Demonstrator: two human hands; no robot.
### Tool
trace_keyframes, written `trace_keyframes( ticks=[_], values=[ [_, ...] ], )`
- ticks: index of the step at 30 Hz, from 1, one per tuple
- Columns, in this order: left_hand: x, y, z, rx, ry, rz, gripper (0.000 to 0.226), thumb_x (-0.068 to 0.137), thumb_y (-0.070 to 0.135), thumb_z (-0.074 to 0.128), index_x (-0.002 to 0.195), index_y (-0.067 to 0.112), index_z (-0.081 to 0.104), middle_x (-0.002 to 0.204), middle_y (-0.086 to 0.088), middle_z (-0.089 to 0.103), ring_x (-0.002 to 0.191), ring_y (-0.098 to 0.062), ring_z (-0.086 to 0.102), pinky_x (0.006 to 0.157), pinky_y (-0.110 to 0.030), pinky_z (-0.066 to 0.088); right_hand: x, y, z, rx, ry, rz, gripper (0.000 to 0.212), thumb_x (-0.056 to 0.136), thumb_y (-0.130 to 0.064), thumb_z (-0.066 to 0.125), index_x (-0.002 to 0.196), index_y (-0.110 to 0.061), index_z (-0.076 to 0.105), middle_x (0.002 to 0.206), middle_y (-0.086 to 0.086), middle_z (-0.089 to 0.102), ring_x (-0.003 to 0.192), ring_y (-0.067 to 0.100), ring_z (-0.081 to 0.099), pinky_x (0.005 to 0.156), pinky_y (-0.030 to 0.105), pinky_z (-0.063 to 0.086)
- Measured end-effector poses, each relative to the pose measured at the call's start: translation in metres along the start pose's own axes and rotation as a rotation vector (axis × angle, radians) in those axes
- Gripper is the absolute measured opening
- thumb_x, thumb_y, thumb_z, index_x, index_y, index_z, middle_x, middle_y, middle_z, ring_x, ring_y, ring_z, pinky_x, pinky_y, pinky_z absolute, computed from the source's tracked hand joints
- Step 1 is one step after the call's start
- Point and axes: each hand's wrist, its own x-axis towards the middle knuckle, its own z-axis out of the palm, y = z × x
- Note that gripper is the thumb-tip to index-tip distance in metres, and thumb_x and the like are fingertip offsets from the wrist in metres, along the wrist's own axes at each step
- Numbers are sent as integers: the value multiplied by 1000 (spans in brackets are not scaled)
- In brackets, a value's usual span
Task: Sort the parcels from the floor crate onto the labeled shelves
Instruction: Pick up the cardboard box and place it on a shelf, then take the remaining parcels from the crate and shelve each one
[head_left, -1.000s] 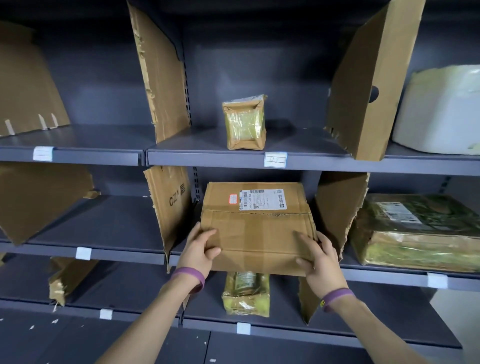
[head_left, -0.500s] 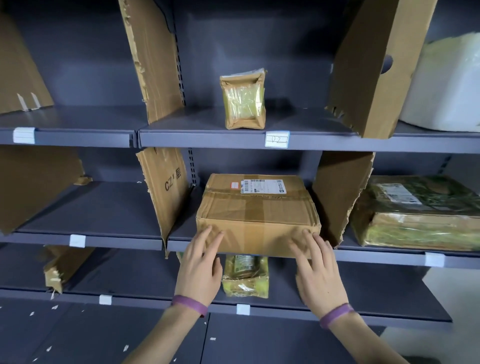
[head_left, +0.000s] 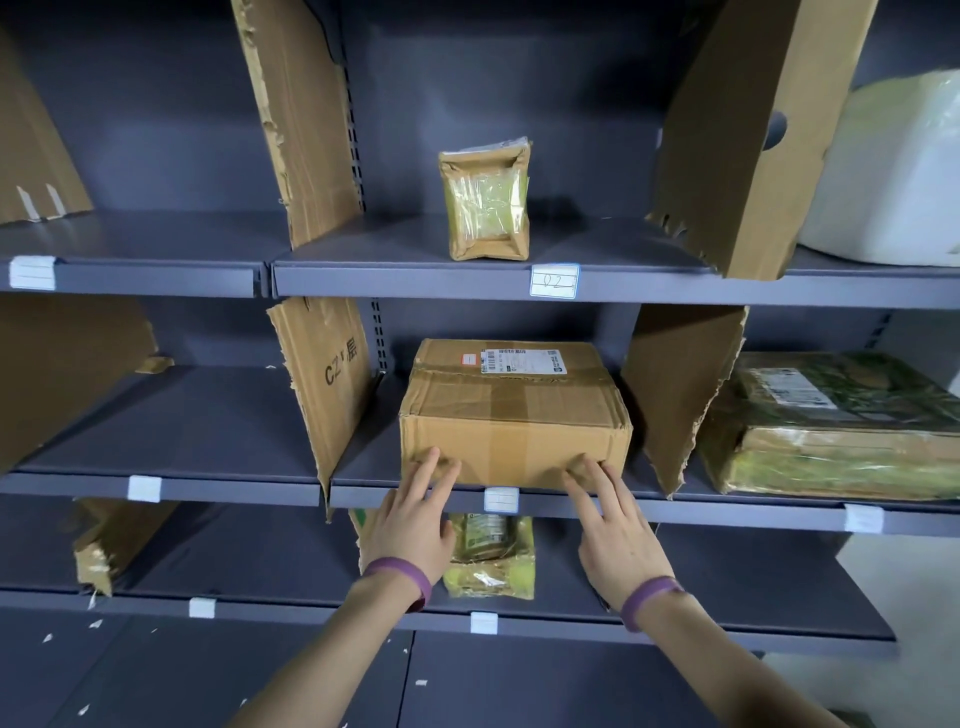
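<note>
A brown cardboard box (head_left: 514, 410) with a white shipping label on top rests on the middle shelf (head_left: 363, 470) between two cardboard dividers. My left hand (head_left: 415, 519) has its fingertips flat against the box's lower front left. My right hand (head_left: 610, 525) presses its fingertips on the lower front right. Neither hand grips the box; the fingers are spread. The floor crate is out of view.
A small taped parcel (head_left: 485, 202) stands on the upper shelf above label 02 (head_left: 554, 280). A yellow-green packet (head_left: 491, 556) lies on the lower shelf. A wrapped flat parcel (head_left: 831, 426) fills the right bay; a white bundle (head_left: 893, 171) sits above it. Torn cardboard dividers (head_left: 322, 384) separate the bays.
The box went from held at its sides in front of the shelf to resting on the shelf. Both hands let go and now push its front face with flat fingers.
</note>
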Motion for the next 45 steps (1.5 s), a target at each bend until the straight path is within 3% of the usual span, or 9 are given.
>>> trace_keyframes(
  ticks=[6,9,13,19,22,26,33,45],
  values=[
    [8,1,5,0,-18,4,71,89,23,48,145,45,10,157,16,-14,135,-21,34,99,-41,43,8,2,7,8,-89,17,77,82,1,42,150,-25,17,160,4,-4,147,29,-5,113,36,31],
    [6,4,5,-8,-6,38,70,91,23,47,148,41,12,159,14,-8,142,-19,21,106,-36,35,8,0,6,4,-92,24,76,84,0,42,151,-25,17,160,4,-4,147,28,-6,112,36,32],
    [-4,10,5,5,20,74,69,92,26,47,149,42,10,159,13,-2,141,-16,24,106,-33,33,1,-5,2,14,-98,57,76,85,-2,43,151,-25,15,160,5,-2,148,27,-5,112,35,33],
    [-22,29,31,-121,-116,232,67,91,18,47,150,34,19,160,9,2,146,-17,12,114,-38,23,-50,-12,3,29,-141,199,77,84,-1,45,153,-22,16,161,6,1,148,28,-2,119,37,11],
    [-33,52,47,-180,-158,344,68,89,16,51,149,31,24,159,6,9,146,-18,12,116,-36,20,-93,-5,-1,5,-163,308,79,82,1,46,152,-21,18,161,10,5,148,32,2,118,40,13],
    [-59,100,64,-178,-210,478,66,89,21,55,149,31,27,159,1,14,146,-22,13,115,-40,22,-157,18,-19,-40,-209,501,79,86,-5,50,153,-24,14,161,10,6,148,34,3,117,46,18],
    [-128,215,77,-166,-319,661,66,90,32,53,149,34,22,161,5,4,147,-20,-3,117,-45,5,-290,70,-75,-92,-189,742,71,96,-37,46,154,-20,9,161,6,9,148,27,5,119,39,10],
    [-324,428,94,-126,-493,980,69,92,34,49,150,38,12,160,8,-3,147,-17,-9,117,-46,-1,-570,130,-191,-114,-69,1198,74,94,-32,52,154,-23,9,160,8,11,147,31,7,120,40,9]
  ],
)
